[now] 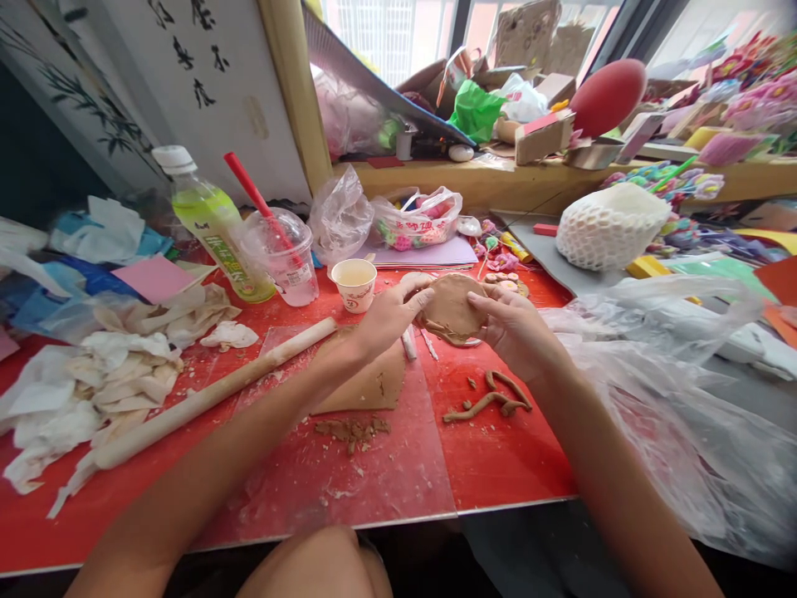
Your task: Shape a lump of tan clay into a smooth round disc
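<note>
Clay disc point(453, 307): brown, rim uneven; held up over the red table point(510, 465), between both hands.
Left hand point(398, 307): clasped on the disc's left edge, thumb toward the near face, other fingers partly hidden.
Right hand point(507, 320): pinching the disc's right edge, thumb on the near face; fingertips behind it out of sight.
Pale object point(474, 341): beneath the disc, mostly covered, not identifiable.
Clay slab point(367, 390): left of the disc and nearer the person, partly hidden by the left forearm point(249, 453).
Clay coils point(491, 404): nearer the person than the disc, slightly right.
Paper cup point(354, 285): left of the disc; pale contents.
Plastic cup point(299, 278): farther left of the disc; red straw point(249, 183) inside, other contents hard to make out.
Bottle point(215, 228): farthest left of these from the disc; yellow-green liquid.
Carrier bag point(420, 220): beyond the disc; colourful pieces inside, shapes unclear.
Forearms: converging on the disc, cut off below.
</note>
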Motion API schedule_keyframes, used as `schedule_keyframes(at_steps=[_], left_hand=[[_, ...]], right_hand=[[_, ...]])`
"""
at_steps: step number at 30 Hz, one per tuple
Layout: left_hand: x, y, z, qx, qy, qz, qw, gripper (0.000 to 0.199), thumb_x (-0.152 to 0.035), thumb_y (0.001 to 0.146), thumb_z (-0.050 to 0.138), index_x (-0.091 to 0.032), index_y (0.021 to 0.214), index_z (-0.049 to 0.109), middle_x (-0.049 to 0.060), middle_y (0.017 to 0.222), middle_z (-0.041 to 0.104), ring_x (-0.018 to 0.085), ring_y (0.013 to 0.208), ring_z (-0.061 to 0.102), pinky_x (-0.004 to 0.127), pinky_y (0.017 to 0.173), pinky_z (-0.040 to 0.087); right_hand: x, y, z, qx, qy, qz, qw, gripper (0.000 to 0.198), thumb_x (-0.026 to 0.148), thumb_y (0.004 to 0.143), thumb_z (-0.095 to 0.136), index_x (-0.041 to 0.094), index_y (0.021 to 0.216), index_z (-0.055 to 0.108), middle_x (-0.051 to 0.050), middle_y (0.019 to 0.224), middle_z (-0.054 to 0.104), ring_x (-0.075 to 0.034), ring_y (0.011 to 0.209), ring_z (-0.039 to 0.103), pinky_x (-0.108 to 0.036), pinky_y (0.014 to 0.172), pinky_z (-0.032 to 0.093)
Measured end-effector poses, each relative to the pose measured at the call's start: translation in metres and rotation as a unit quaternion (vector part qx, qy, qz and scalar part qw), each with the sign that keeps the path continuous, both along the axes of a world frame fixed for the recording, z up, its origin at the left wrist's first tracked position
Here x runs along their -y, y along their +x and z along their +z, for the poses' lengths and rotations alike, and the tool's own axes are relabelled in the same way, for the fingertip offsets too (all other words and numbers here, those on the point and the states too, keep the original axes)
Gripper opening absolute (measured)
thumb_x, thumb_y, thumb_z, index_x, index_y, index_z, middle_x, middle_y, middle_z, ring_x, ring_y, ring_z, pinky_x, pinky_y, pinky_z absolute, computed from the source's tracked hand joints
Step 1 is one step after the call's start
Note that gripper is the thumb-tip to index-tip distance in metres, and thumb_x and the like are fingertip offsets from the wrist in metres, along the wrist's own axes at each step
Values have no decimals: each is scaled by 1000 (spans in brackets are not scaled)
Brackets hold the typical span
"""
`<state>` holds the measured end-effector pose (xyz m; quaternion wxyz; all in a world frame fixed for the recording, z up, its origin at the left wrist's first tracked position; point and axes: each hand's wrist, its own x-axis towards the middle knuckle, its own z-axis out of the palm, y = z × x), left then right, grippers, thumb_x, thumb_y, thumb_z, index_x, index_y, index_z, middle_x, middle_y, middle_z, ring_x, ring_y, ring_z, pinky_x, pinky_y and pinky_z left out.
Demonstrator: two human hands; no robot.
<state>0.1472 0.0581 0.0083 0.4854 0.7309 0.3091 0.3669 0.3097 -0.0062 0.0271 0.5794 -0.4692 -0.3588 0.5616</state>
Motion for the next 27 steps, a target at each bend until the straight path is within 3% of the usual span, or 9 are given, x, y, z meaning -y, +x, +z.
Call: schedule_keyframes(at_steps=[4,7,13,20,24,27], left_hand=[[0,0,3,24,-130,-10,991,26,-37,88,49,-13,88,60,6,85,63,10,64,59,26,62,49],[4,0,5,17,-175,-38,984,33,-45,84,55,-13,82,60,5,78,61,8,61,55,23,58,46],[11,1,3,-5,-171,-102,980,27,-39,80,61,-14,89,64,3,78,63,8,59,51,21,50,38],[5,-2,1,17,-165,-164,972,23,-25,81,57,-16,99,66,4,90,65,8,68,53,23,65,44],[10,-3,3,-86,-147,-171,970,31,-26,80,57,-19,109,64,7,103,67,13,78,61,29,72,48],[24,-1,4,-178,-81,-196,961,27,-21,78,57,-19,103,67,7,107,68,18,90,64,31,79,50]], right_hand=[[1,1,0,18,47,-50,997,25,24,71,69,19,93,59,-2,91,65,-12,74,62,-24,60,53],[2,2,-1,46,82,-87,992,27,27,71,68,21,95,55,-2,94,65,-15,80,63,-28,63,54],[2,1,-3,65,90,-59,992,26,30,73,67,22,94,54,-3,95,65,-16,83,63,-28,64,54],[2,3,-3,74,87,-108,988,27,30,71,68,22,92,54,-3,94,64,-16,82,63,-29,65,53],[2,5,-2,69,110,-158,979,23,28,72,66,23,92,54,-3,98,62,-15,84,61,-28,66,52],[2,8,-2,71,122,-171,975,24,29,74,63,23,94,53,-3,102,61,-17,88,61,-30,69,53]])
